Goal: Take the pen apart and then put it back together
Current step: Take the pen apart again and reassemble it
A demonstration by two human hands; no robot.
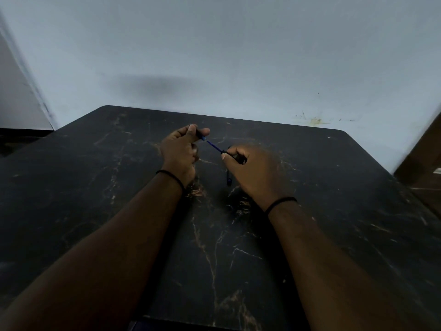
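I see the left hand [181, 149] pinching a dark pen piece [199, 133] above the table [95, 187], the right hand [253, 168] gripping the barrel [235, 156], a blue refill [213, 145] bridging them; a small dark part [228, 179] lies on the table below

Both forearms being shown bare, no sleeves being worn. Thin black band [170, 175] being worn on left wrist; matching thin black band [281, 203] being worn on right wrist.
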